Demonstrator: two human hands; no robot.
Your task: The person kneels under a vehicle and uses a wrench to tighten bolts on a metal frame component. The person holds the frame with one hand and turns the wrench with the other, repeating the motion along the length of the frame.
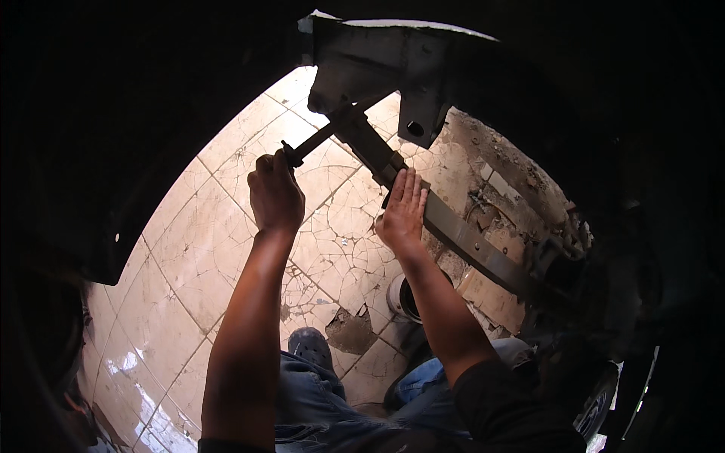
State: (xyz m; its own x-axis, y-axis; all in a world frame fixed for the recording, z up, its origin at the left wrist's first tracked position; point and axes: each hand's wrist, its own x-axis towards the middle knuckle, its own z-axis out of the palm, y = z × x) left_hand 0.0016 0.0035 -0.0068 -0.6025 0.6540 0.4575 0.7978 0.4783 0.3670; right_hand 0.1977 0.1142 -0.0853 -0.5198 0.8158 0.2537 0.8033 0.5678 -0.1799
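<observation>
My left hand (276,195) is closed around the lower end of a dark metal rod (316,140). The rod slants up to the right and meets the upper end of a long, flat metal bar (476,249), which looks like a leaf spring. On that bar, just below a clamp-like band, my right hand (404,211) lies with its fingers stretched flat and its thumb lower down. Above the joint hangs a dark metal bracket (417,113) with a hole in it. Shadow hides the detail where rod and bar meet.
Cracked pale floor tiles (219,226) lie below, with a broken patch (351,331). A round can-like container (404,296) stands below my right forearm. Rubble (495,185) lies at the right. Dark vehicle bodywork (151,90) surrounds the opening. My shoe (310,346) is on the floor.
</observation>
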